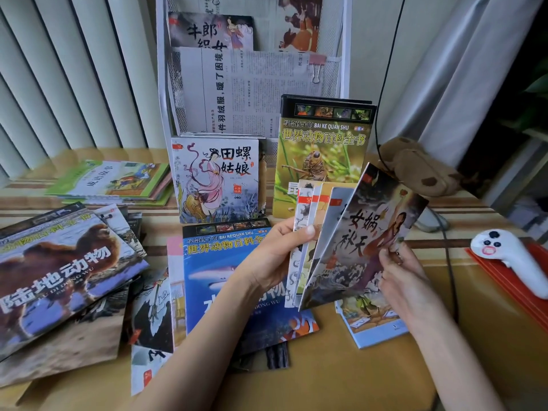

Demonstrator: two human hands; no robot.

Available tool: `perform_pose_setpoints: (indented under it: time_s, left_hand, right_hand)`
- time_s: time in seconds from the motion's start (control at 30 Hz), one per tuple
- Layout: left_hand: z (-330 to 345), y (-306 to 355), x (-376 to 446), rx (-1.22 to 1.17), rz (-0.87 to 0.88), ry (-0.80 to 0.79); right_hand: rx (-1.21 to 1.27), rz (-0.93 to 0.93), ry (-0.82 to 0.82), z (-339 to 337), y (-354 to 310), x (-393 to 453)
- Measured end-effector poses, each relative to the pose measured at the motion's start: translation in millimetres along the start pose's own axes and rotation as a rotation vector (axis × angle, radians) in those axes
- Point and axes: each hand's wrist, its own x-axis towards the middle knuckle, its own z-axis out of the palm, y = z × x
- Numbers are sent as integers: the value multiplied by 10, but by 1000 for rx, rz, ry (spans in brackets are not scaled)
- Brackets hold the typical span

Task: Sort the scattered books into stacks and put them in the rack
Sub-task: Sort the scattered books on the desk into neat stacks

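Pale vertical blinds and a grey curtain stand behind a yellowish table with brown stripes. At the far middle of the table stands a white wire rack, which holds newspapers with a pink binder clip and a picture book in its upper pocket. Against the foot of the rack lean a white storybook with a lady in pink and, to its right, a green insect encyclopedia. Near the middle, the left hand holds a fan of thin storybooks upright above the table, the thumb across the front covers and the fingers behind. The right hand pinches the front book of the fan, a dark cover with a woman and waves, at its right edge. Under the hands lies a blue sea-animal book flat on the table, with more thin books partly under it at its left. At the near left is a loose pile topped by a land-animal book with a brown beast. At the far left lies a neat stack of green-edged books. One light blue book lies below the right hand. At the right, a brown plush toy sits near the curtain, and a white controller rests on red folders.
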Motion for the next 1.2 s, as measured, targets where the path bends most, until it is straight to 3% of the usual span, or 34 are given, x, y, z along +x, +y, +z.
perform_pose_setpoints:
  time_s: [0.37,0.57,0.73,1.07,1.2]
  left_hand:
    - [34,-8,-31,10,-64,-14]
    - [22,-17,-11,169,-90,206]
    - [-118,10,6,142,52,324]
    - [-154,-7,46,209,130,367]
    - [-154,-30,48,460,262,356]
  right_hand:
    - [19,-16,-23,0,8,-11]
    - [-48,-82,-45,-21,39,-2]
    - [-109,-273,54,18,32,21]
    - [-173,-321,110,40,77,71]
    - [-172,-332,196,95,35,74]
